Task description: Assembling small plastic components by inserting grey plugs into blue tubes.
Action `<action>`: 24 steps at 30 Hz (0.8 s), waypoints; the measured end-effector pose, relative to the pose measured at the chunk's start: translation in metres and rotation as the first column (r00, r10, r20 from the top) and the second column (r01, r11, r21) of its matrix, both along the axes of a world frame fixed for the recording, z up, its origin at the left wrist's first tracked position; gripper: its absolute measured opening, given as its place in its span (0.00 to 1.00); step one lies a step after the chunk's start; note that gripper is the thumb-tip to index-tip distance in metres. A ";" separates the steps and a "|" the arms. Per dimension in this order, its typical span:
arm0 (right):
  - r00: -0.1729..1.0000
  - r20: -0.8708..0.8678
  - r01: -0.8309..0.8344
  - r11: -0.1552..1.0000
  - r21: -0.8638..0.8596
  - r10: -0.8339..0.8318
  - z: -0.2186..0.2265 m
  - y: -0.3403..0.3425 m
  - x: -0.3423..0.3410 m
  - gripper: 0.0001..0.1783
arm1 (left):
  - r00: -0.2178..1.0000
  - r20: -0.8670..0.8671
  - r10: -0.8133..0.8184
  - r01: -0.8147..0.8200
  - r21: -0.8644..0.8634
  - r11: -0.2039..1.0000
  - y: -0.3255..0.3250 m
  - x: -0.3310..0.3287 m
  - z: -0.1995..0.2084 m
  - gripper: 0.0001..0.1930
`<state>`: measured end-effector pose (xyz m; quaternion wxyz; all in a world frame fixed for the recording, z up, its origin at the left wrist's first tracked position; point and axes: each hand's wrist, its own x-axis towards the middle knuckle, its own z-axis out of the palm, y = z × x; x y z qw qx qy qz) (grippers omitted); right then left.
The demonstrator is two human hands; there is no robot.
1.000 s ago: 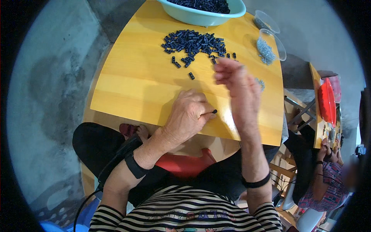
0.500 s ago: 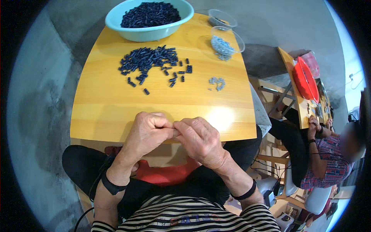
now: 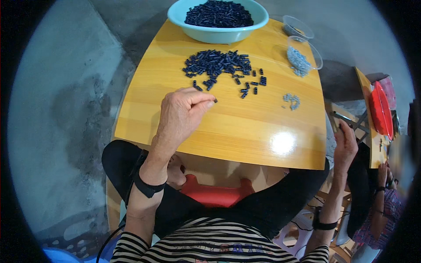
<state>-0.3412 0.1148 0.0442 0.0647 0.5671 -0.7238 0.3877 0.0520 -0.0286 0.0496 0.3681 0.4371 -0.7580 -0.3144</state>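
Note:
My left hand point(image 3: 182, 115) is over the table, thumb and fingers pinched at a small black plastic piece point(image 3: 215, 101). Just beyond it lies a pile of similar black pieces point(image 3: 212, 62), with several loose ones at its near and right sides. Out past the table's right edge, my right hand point(image 3: 345, 145) has its fingers bent together. A dark bit shows at those fingertips, too small to make out. A little heap of small silvery metal parts point(image 3: 291, 101) lies on the right part of the table.
A light-blue basin point(image 3: 219, 35) full of black pieces stands at the table's point(image 3: 210, 131) far edge. Two clear plastic tubs point(image 3: 316, 59) are at the far right, one tipped with silvery parts. A red stool point(image 3: 215, 195) is below. Another person works beside a red basin point(image 3: 380, 109).
My hands, earlier together at the near table edge, are apart. The left reached forward to a loose black piece; the right swung out past the right edge. The view shifted left.

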 end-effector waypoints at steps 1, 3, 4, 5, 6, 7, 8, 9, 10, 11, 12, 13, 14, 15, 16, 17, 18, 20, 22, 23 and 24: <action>0.999 -0.001 0.042 0.998 0.040 -0.042 -0.012 0.002 -0.026 0.18 | 0.997 0.034 0.069 -0.065 -0.109 0.992 -0.004 0.003 -0.001 0.06; 0.974 -0.205 0.128 0.979 0.158 -0.095 -0.036 0.007 -0.079 0.18 | 0.997 0.029 0.071 -0.067 -0.116 0.991 -0.011 0.002 -0.011 0.06; 0.906 -0.406 0.240 0.938 0.250 -0.124 -0.048 0.008 -0.096 0.18 | 0.997 0.025 0.066 -0.063 -0.124 0.990 -0.013 0.000 -0.014 0.07; 0.905 -0.408 0.237 0.939 0.248 -0.120 -0.057 0.010 -0.108 0.18 | 0.997 0.022 0.070 -0.067 -0.125 0.990 -0.013 -0.002 -0.017 0.07; 0.873 -0.469 0.270 0.934 0.234 -0.135 -0.061 0.011 -0.114 0.18 | 0.996 0.054 0.073 -0.064 -0.160 0.985 -0.013 -0.005 -0.018 0.07; 0.834 -0.530 0.306 0.927 0.216 -0.152 -0.064 0.013 -0.122 0.19 | 0.994 0.084 0.073 -0.056 -0.195 0.979 -0.013 -0.008 -0.019 0.08; 0.832 -0.534 0.310 0.926 0.215 -0.154 -0.061 0.011 -0.118 0.19 | 0.994 0.080 0.071 -0.054 -0.194 0.979 -0.013 -0.010 -0.020 0.08; 0.952 -0.275 0.190 0.963 0.192 -0.133 -0.054 0.006 -0.103 0.19 | 0.993 0.089 0.076 -0.052 -0.247 0.968 -0.014 -0.012 -0.023 0.08; 0.997 0.002 0.082 0.988 0.133 -0.083 -0.047 0.001 -0.086 0.19 | 0.992 0.097 0.079 -0.046 -0.299 0.953 -0.014 -0.014 -0.024 0.08; 0.985 0.160 0.040 0.989 0.140 -0.062 -0.031 -0.007 -0.060 0.19 | 0.994 0.085 0.071 -0.044 -0.294 0.955 -0.014 -0.016 -0.025 0.08; 0.976 0.214 0.007 0.992 0.127 -0.035 -0.017 -0.015 -0.034 0.18 | 0.989 0.127 0.076 -0.035 -0.297 0.954 -0.014 -0.015 -0.024 0.07; 0.964 0.265 -0.024 0.993 0.113 -0.007 -0.005 -0.021 -0.009 0.16 | 0.983 0.168 0.080 -0.027 -0.300 0.954 -0.015 -0.014 -0.025 0.06; 0.953 0.300 -0.085 0.992 0.095 0.053 0.004 -0.026 0.013 0.15 | 0.985 0.158 0.072 -0.022 -0.298 0.954 -0.015 -0.015 -0.026 0.06; 0.935 0.334 -0.149 0.986 0.073 0.116 0.011 -0.030 0.034 0.14 | 0.979 0.187 0.084 -0.024 -0.302 0.953 -0.016 -0.015 -0.027 0.06; 0.942 0.297 -0.189 0.978 0.087 0.155 0.016 -0.034 0.054 0.14 | 0.972 0.214 0.092 -0.023 -0.305 0.952 -0.017 -0.015 -0.028 0.06; 0.946 0.259 -0.228 0.968 0.104 0.195 0.020 -0.038 0.072 0.13 | 0.976 0.203 0.085 -0.020 -0.305 0.952 -0.018 -0.016 -0.029 0.06; 0.952 0.155 -0.279 0.956 0.092 0.263 0.022 -0.044 0.089 0.12 | 0.978 0.195 0.073 -0.015 -0.283 0.959 -0.018 -0.015 -0.029 0.05; 0.938 0.021 -0.347 0.934 0.087 0.347 0.022 -0.056 0.112 0.09 | 0.983 0.174 0.063 -0.016 -0.258 0.966 -0.016 -0.012 -0.030 0.05; 0.939 -0.007 -0.342 0.937 0.077 0.344 0.018 -0.065 0.119 0.07 | 0.977 0.205 0.057 -0.005 -0.246 0.969 -0.014 -0.010 -0.027 0.05; 0.939 -0.016 -0.341 0.936 0.082 0.344 0.015 -0.068 0.117 0.07 | 0.979 0.195 0.057 -0.008 -0.244 0.970 -0.013 -0.010 -0.028 0.05; 0.951 -0.039 -0.300 0.948 0.110 0.306 0.013 -0.072 0.114 0.06 | 0.991 0.128 0.029 -0.005 -0.188 0.982 -0.012 -0.009 -0.029 0.05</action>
